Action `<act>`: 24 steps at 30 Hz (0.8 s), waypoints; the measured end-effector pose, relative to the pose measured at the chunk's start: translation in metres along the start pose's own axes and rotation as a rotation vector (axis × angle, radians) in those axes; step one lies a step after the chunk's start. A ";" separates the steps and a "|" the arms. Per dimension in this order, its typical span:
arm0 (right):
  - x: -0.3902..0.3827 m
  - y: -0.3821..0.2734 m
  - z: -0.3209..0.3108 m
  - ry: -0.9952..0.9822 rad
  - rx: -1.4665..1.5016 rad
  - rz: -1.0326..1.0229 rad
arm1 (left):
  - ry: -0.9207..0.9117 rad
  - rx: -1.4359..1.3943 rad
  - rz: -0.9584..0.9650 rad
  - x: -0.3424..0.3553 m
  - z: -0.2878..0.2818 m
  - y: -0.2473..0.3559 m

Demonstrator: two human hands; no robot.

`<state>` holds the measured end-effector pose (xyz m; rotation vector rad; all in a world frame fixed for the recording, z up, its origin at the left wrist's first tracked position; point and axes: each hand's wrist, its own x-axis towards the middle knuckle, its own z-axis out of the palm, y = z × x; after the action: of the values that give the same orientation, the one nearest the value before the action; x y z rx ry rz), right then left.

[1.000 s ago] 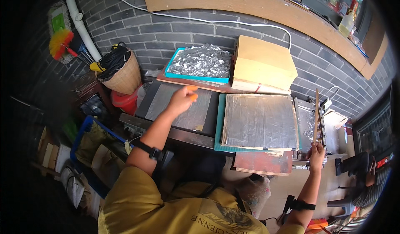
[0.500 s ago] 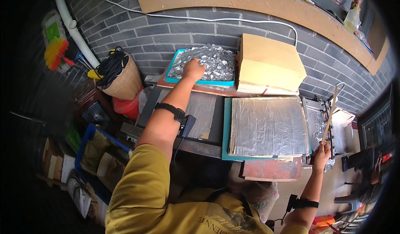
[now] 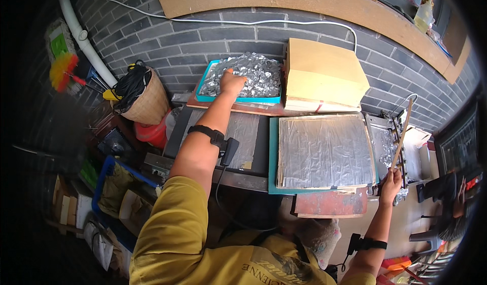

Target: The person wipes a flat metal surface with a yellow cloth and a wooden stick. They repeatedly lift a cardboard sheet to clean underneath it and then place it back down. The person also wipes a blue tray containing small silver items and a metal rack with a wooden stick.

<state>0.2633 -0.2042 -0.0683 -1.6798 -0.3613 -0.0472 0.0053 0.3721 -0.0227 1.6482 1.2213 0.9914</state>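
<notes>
My left hand [image 3: 233, 84] reaches into the blue-rimmed tray [image 3: 251, 100]. Its thumb and forefinger are spread over a heap of crumpled silver foil pieces [image 3: 256, 72], and the other fingertips are hard to see. On the right, my right hand [image 3: 390, 184] is closed round the lower end of a thin wooden stick [image 3: 404, 133] that points up and away. Between the hands a stack of sheets topped with silver foil [image 3: 324, 153] lies on a green mat [image 3: 273, 158]. Both forearms wear black straps.
A thick stack of tan paper [image 3: 327, 67] stands right of the tray against the brick wall. More foil [image 3: 242, 133] lies under my left forearm. Cables fill a woven basket [image 3: 149, 102] at left, near a blue crate [image 3: 104, 183]. Metal rails [image 3: 398, 133] stand at right.
My left hand has loosened from a more closed shape, its thumb and forefinger now apart over the foil pieces. The right hand keeps its hold on the stick. The view has shifted slightly.
</notes>
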 end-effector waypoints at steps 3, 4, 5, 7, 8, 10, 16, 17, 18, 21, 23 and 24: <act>0.000 0.001 -0.001 -0.006 -0.018 -0.016 | 0.011 0.130 0.008 -0.007 -0.005 0.009; 0.001 0.004 -0.002 -0.006 -0.029 -0.022 | 0.012 0.226 0.001 -0.010 -0.005 0.012; 0.001 0.004 -0.003 -0.006 -0.041 -0.030 | 0.012 0.320 -0.005 -0.014 -0.004 0.018; -0.001 0.004 -0.005 0.017 -0.040 -0.016 | -0.006 0.386 0.020 -0.023 0.000 0.029; -0.002 0.004 -0.004 0.024 -0.038 -0.010 | -0.011 0.419 0.031 -0.026 0.002 0.032; -0.001 0.004 -0.006 0.018 -0.043 -0.031 | 0.025 0.346 -0.003 -0.026 0.009 0.036; 0.002 -0.004 0.007 0.004 -0.042 -0.023 | 0.047 -0.081 0.016 0.006 0.010 0.005; 0.004 -0.002 0.008 0.002 -0.040 -0.027 | 0.002 -0.180 0.004 0.009 0.010 0.003; 0.001 0.002 0.001 0.018 -0.048 -0.022 | -0.049 -0.198 0.001 0.002 0.016 0.009; -0.001 0.008 -0.008 0.022 -0.041 -0.023 | -0.130 -0.217 0.009 -0.010 0.015 0.021; 0.000 0.008 -0.006 0.026 -0.039 -0.025 | -0.061 -0.170 0.049 -0.007 0.012 0.018; 0.002 0.008 -0.004 0.024 -0.040 -0.033 | -0.021 -0.148 0.071 -0.004 0.009 0.015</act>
<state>0.2679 -0.2087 -0.0751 -1.7115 -0.3715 -0.0996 0.0175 0.3645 -0.0126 1.5904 1.0559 1.0788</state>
